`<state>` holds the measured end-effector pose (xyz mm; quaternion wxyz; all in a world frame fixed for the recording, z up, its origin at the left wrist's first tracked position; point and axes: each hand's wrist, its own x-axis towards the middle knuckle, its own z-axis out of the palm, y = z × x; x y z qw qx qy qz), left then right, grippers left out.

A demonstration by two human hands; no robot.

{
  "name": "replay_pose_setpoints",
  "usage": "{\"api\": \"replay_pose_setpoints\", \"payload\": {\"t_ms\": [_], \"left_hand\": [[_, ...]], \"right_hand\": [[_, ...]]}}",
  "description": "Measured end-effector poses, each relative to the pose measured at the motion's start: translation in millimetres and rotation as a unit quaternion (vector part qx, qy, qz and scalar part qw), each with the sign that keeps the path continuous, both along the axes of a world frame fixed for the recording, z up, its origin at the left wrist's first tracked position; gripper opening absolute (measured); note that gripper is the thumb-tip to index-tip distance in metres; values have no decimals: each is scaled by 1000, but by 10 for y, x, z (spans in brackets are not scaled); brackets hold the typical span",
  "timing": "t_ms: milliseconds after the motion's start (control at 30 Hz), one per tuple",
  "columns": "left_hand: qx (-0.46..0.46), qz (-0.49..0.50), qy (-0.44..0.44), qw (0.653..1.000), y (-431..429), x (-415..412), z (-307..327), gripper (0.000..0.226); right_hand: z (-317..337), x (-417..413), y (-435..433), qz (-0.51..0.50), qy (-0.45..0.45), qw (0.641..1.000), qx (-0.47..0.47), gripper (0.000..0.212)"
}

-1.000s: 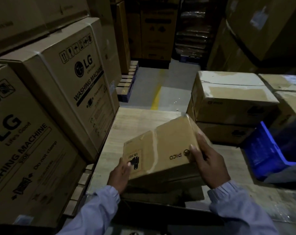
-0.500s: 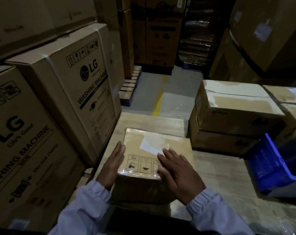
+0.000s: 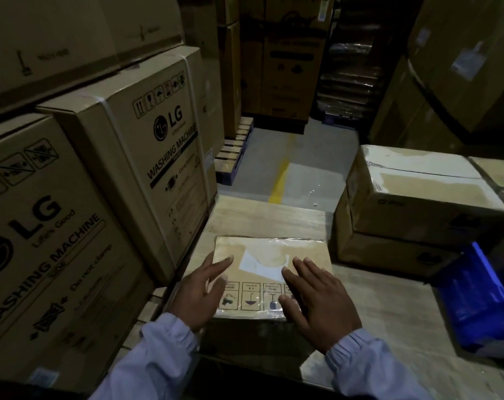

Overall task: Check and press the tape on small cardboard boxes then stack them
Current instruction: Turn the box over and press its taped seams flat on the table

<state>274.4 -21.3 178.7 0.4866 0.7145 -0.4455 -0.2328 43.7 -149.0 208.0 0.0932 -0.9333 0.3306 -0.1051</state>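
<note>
While the small cardboard box (image 3: 274, 252) sits flat on the wooden desk (image 3: 262, 215), over on its left side right beside the big LG washing machine cartons (image 3: 147, 157), this looks like the tape-pressing bit, not stacking yet imo. Left hand (image 3: 199, 293) is laid over the box's left edge and right hand (image 3: 317, 301) is on the right half of the top. The fingers (image 3: 305, 268) of both are straight and spread apart, gripping nothing. Clear tape (image 3: 245, 311) shines across the top and wraps down the near edge over the handling symbols, with a white label patch (image 3: 259, 262) in the middle. To do it well I'd keep the palms flat and slide outward from the centre. Then run along the near edge, where the film looks a bit wrinkly, since that's the likeliest spot for lifting. Don't lean hard, a box like this probably dents. A stack of two similar boxes (image 3: 418, 203) sits off to the right by a blue crate (image 3: 481, 298), so that's my guess for where it goes.
</note>
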Motion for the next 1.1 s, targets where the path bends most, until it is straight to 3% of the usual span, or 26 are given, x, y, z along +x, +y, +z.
{"api": "replay_pose_setpoints", "payload": {"t_ms": [100,167,267,333,433,633,767,867,1000,1100], "left_hand": [[59,10,-59,996,-93,186,69,36],[103,15,-161,981,-182,203,148,28],[94,7,-277,956,-324,73,280,20],[92,-22,-289,953,-393,3,258,34],[117,-42,-292,948,-439,-23,208,54],[138,-15,-336,931,-510,76,178,55],[213,9,-242,947,-656,131,187,75],[194,2,-189,963,-674,164,144,73],[182,64,-51,980,-641,173,62,83],[201,134,89,966,-651,249,-30,93]], "right_hand": [[87,24,-124,24,11,999,-37,51],[178,76,-235,45,21,997,-53,49],[226,158,-393,50,59,997,-11,72],[160,184,-454,58,73,996,3,84],[66,181,-467,52,60,997,8,77],[153,254,-550,23,13,1000,-10,67],[89,360,-663,-60,36,998,-5,80],[19,380,-688,-67,31,997,22,79],[-3,353,-662,-103,-67,990,73,67],[-49,326,-676,-206,-139,958,145,65]]}}
